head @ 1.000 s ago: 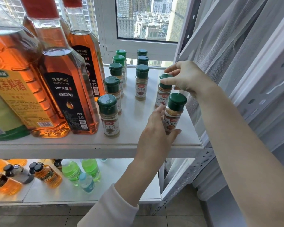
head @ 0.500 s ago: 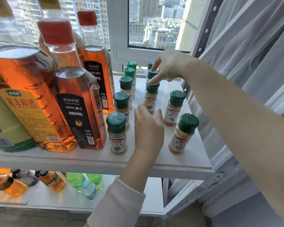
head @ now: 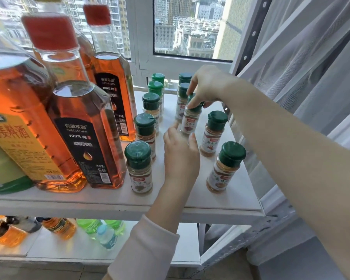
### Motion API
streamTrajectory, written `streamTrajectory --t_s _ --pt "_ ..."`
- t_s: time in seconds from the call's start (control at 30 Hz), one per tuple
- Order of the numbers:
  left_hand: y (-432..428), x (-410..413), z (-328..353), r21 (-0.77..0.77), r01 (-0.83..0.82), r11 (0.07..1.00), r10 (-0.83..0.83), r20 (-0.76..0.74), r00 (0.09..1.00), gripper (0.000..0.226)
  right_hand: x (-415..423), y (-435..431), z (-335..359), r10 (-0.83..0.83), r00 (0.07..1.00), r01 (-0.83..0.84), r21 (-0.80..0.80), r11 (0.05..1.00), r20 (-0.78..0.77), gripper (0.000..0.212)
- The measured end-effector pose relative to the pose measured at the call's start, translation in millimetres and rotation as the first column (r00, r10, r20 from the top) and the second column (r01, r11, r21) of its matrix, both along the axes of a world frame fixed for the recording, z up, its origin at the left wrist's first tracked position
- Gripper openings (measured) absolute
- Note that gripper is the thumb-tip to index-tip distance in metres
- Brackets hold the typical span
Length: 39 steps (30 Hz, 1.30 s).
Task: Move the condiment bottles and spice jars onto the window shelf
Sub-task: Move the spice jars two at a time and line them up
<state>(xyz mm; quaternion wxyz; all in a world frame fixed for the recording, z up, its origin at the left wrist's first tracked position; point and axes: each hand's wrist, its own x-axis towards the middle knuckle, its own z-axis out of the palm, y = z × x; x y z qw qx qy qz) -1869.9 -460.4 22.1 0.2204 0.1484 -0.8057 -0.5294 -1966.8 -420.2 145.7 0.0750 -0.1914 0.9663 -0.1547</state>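
While the right hand (head: 208, 87) is pinching the green cap of a spice jar (head: 190, 123) from above, the jar is standing upright on the window shelf (head: 234, 197), in the middle row, about mid-depth. The top grip is probably being used because neighbouring jars are crowding its sides. The left hand (head: 180, 156) is hovering relaxed and grasping nothing, with finger and thumb flanking the jar's near side, likely guiding alignment; contact cannot be told. Two right-hand jars (head: 213, 134) and a left row of jars (head: 138, 168) are standing alongside. Tall oil bottles (head: 83, 128) are occupying the left end.
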Motion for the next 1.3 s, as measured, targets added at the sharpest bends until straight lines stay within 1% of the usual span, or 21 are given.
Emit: streamTrajectory --t_s 0.07,0.17,0.33,0.5,0.67,0.73,0.83,0.93,1.1,1.2,1.3 --pt "-1 -2 0 -0.016 0.006 1.000 -0.006 0.003 1.000 0.049 -4 7 0 -0.053 0.999 0.053 -0.001 0.999 -0.004 0.040" --pt "-2 -6 2 0.000 0.011 1.000 -0.011 0.010 1.000 0.050 -11 14 0 -0.113 0.994 0.113 0.002 0.994 0.000 0.039" --pt "-4 -14 7 0.042 0.004 0.999 -0.005 0.014 1.000 0.050 -16 16 -1 -0.146 0.989 0.146 0.006 0.989 0.006 0.041" --pt "-5 -18 12 0.057 -0.004 0.998 0.004 0.006 1.000 0.048 -17 16 -5 -0.153 0.988 0.153 0.010 0.988 0.003 0.045" --pt "-7 -22 12 0.072 -0.008 0.997 0.007 0.017 1.000 0.050 -18 17 -5 -0.148 0.989 0.147 0.005 0.989 0.033 0.048" --pt "-8 -25 12 0.085 -0.013 0.996 0.011 0.021 1.000 0.051 -18 17 -1 -0.140 0.990 0.140 -0.004 0.990 0.002 0.053" --pt "-10 -30 14 0.092 -0.029 0.995 0.027 0.023 0.999 0.051 -22 10 7 -0.118 0.991 0.114 -0.060 0.992 -0.068 0.057" --pt "-13 -37 14 0.108 -0.047 0.993 0.043 0.041 0.998 0.052 -29 -7 9 -0.072 0.996 0.070 -0.045 0.997 -0.052 0.059" --pt "-15 -46 14 0.117 -0.075 0.990 0.066 0.080 0.995 0.053 -41 -26 5 -0.048 0.999 0.048 0.040 0.998 -0.006 0.059" --pt "-14 -49 16 0.105 -0.085 0.991 0.076 0.088 0.993 0.052 -47 -32 1 -0.045 0.999 0.045 0.042 0.998 0.002 0.057" --pt "-14 -50 17 0.115 -0.089 0.989 0.079 0.092 0.993 0.053 -52 -32 -3 -0.064 0.998 0.065 0.020 0.998 -0.006 0.049"
